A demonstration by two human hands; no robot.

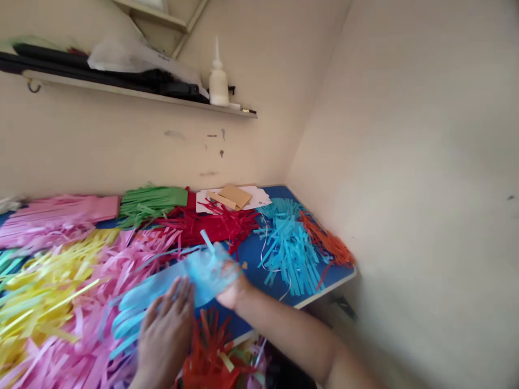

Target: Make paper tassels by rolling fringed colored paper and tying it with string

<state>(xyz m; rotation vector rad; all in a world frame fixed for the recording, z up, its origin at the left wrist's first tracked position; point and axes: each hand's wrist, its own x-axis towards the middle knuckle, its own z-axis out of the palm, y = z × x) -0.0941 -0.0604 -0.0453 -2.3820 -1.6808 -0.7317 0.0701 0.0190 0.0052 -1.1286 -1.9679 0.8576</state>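
Note:
A light blue fringed paper strip point(158, 286) lies across the pink fringes near the table's front. My left hand point(168, 329) rests flat on its lower edge, palm down, with the fingers stretched out. At the strip's right end, my right hand point(231, 281) is closed around the blue paper, whose blurred folds cover most of the fingers. Loose blue strands hang to the left of my left hand, and one short piece sticks up above my right hand.
Pink point(97, 208), yellow point(52, 286), green point(156, 200) and red fringes point(219, 224) cover the table point(247, 256). Blue point(292, 243) and orange fringes point(330, 243) lie right. Cardboard pieces point(235, 195) sit behind. A bottle point(219, 84) stands on a shelf point(141, 96). Orange fringe point(208, 351) hangs at the front.

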